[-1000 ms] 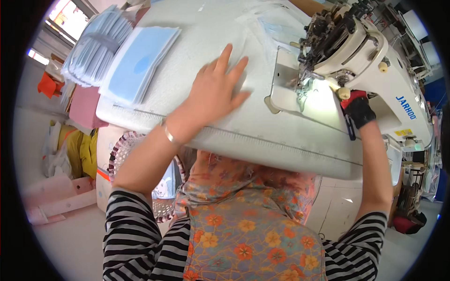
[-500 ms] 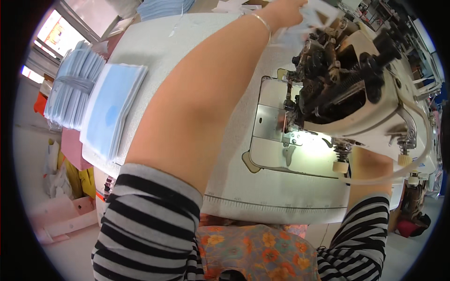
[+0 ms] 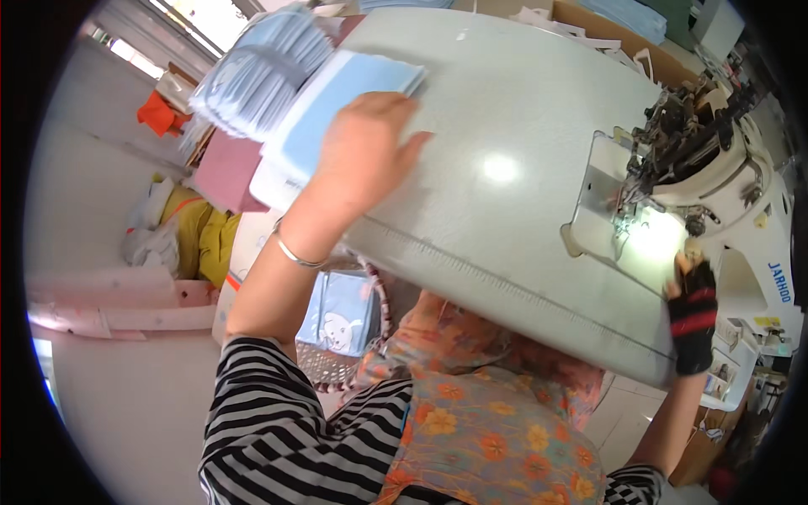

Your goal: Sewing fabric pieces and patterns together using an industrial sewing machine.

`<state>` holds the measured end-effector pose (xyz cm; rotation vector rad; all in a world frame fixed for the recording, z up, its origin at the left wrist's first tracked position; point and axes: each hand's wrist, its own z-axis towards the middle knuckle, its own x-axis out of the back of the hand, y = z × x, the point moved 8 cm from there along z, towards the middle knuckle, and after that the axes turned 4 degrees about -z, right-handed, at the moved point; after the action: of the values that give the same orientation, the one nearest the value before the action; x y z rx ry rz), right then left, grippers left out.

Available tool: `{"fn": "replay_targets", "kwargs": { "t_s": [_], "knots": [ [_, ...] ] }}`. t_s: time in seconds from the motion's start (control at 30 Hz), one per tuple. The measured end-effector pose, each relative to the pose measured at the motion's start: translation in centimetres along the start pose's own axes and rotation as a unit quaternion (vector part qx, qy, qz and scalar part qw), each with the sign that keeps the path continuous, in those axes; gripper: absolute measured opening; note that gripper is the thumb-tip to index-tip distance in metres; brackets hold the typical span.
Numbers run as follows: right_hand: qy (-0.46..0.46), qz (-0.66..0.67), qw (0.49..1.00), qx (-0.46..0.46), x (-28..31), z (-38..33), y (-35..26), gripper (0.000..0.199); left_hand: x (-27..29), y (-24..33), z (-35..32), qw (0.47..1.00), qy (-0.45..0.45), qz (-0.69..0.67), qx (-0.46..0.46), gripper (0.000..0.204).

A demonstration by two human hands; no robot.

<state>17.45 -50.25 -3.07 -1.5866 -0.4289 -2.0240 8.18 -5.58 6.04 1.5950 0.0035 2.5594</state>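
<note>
My left hand point(image 3: 366, 151) is over the near right edge of a flat stack of light-blue fabric pieces with white edges point(image 3: 341, 88), on the table's left side. Its thumb stands apart from the other fingers, and nothing shows in its grasp; contact with the stack is unclear. A silver bangle circles that wrist. My right hand point(image 3: 694, 320), in a black and red fingerless glove, is at the table's right edge beside the lit sewing machine point(image 3: 707, 168). Its fingertips are small and blurred near the needle area, so their grip is unclear.
A strapped bundle of blue-white pieces point(image 3: 261, 76) stands left of the stack. White cut-outs lie by a brown box point(image 3: 589, 34) at the back. Below the table's front edge point(image 3: 505, 290), a basket point(image 3: 337, 366) holds a blue item. Yellow cloth point(image 3: 198, 231) lies left.
My left hand has come back from behind the machine, where it was among white pieces, to the blue stack. The view has swung left, and my gloved right hand has come into sight.
</note>
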Motion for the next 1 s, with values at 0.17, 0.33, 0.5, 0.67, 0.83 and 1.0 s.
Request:
{"fn": "replay_targets", "kwargs": {
  "t_s": [0.17,0.33,0.5,0.67,0.83,1.0],
  "knots": [
    [0.106,-0.012,0.989,-0.1,-1.9,-7.0,5.7,0.049,0.8,-6.4,-4.9,0.99,0.003,0.06,0.13,0.051],
    [0.133,-0.046,0.978,-0.153,0.0,-7.0,4.3,0.042,-1.0,-8.6,-5.1,0.98,-0.065,0.043,0.185,0.036],
    [0.112,0.007,0.977,-0.183,-1.0,-7.3,6.4,0.04,-0.9,-10.5,-4.8,0.984,-0.028,0.001,0.175,0.025],
    [0.11,0.02,0.975,-0.193,-1.1,-7.6,6.8,0.039,-1.7,-10.7,-4.9,0.968,-0.096,-0.044,0.227,0.028],
    [0.108,0.026,0.972,-0.207,-0.8,-7.5,6.4,0.039,-1.6,-9.4,-4.2,0.975,-0.106,0.039,0.192,0.03],
    [0.107,0.052,0.97,-0.21,-2.2,-8.1,9.1,0.039,-2.1,-10.2,-3.6,0.97,-0.123,0.057,0.203,0.026]
  ]
}}
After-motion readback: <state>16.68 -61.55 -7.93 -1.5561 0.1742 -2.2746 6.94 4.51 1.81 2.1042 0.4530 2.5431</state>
